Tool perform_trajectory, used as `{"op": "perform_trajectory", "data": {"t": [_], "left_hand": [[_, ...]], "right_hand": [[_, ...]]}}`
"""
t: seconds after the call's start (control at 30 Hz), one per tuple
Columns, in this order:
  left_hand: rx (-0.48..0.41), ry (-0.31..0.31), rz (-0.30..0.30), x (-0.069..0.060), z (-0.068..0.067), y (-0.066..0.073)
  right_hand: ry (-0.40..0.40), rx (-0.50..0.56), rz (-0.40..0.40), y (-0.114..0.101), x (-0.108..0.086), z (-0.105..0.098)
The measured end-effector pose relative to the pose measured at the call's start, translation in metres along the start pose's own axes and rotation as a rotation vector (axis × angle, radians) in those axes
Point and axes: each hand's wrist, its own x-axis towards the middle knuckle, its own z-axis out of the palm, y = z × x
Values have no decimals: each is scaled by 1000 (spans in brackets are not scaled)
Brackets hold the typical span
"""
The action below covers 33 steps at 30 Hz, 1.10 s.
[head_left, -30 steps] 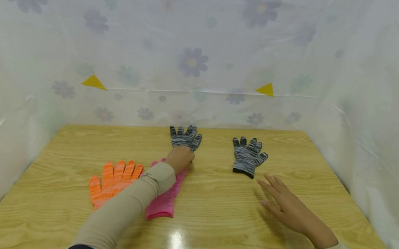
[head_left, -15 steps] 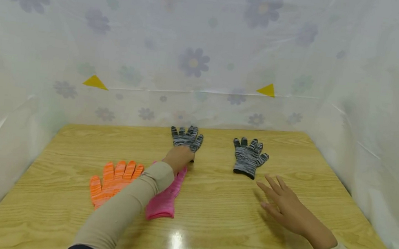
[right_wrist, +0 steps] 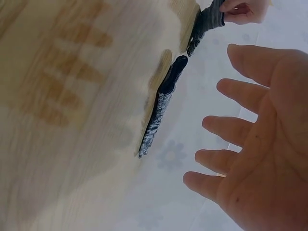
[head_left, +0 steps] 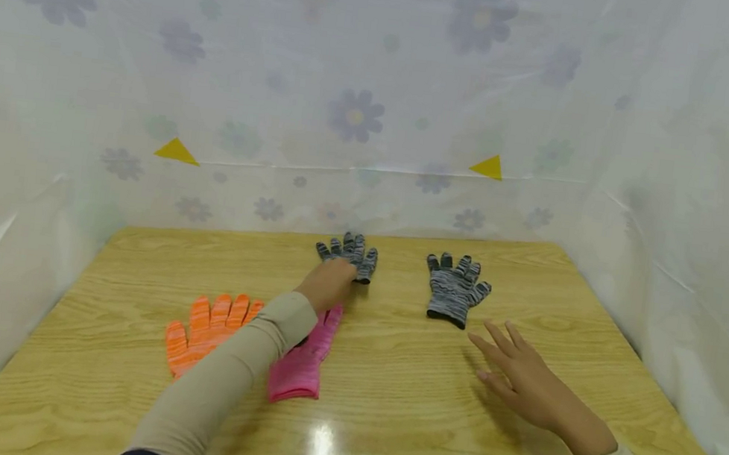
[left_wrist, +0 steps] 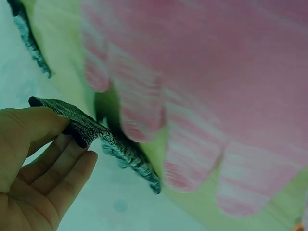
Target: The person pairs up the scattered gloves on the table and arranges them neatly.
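a black-and-grey marled knit glove point(head_left: 347, 249) is at the far part of the desk point(head_left: 387, 380), directly ahead of the left hand point(head_left: 329, 283), its fingers directed towards the rear. the left hand's thumb and fingers are clamped on its dark-edged cuff. the left wrist view shows that cuff raised, with the glove sloping down and away from the grip; whether its fingertips bear on the desk cannot be told.

a second glove of the same marled knit point(head_left: 452, 290) lies flat, well apart from the left hand, fingers to the rear and dark cuff edge to the front. the right hand point(head_left: 532, 385) is near that cuff and apart from it, fingers extended and spread, holding nothing.

a bright pink knit fabric glove point(head_left: 297, 374) lies just in front of the left hand, partly covered by the beige left sleeve point(head_left: 212, 383). a bright orange streaked knit glove point(head_left: 206, 337) lies beside the same sleeve, its lower part hidden; contact between the orange and pink gloves cannot be told.

the desk has a yellowish wood-grain top. a whitish flower-printed sheet backdrop point(head_left: 277, 45) stands behind it, bearing yellow triangular patches point(head_left: 487, 167).
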Motion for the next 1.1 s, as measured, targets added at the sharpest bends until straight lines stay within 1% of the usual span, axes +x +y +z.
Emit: {"op": "perform_trajectory", "data": {"t": [0.1,0.23,0.37,0.5,0.6,0.77,0.87,0.97,1.1], "left_hand": [[-38,22,-34,3,-9,5],[-77,77,-68,7,-20,10],[-109,143,-72,12,-28,11],[-138,181,-68,16,-35,11],[-156,190,-62,17,-39,12],[-169,183,-59,14,-46,17],[-172,187,-54,13,-50,22],[-170,193,-35,11,-55,29],[-172,181,-17,11,-61,37]], "right_hand": [[-8,3,5,-1,0,-1],[-13,11,13,-2,0,-3],[-13,4,18,-1,-1,-4],[-11,-2,12,0,-1,-5],[-13,-2,8,0,0,-5],[-12,-10,4,-1,-1,-4],[-8,-9,0,-1,-1,-4],[-4,0,-4,-1,-1,-4],[-2,15,0,-1,-2,-4]]}}
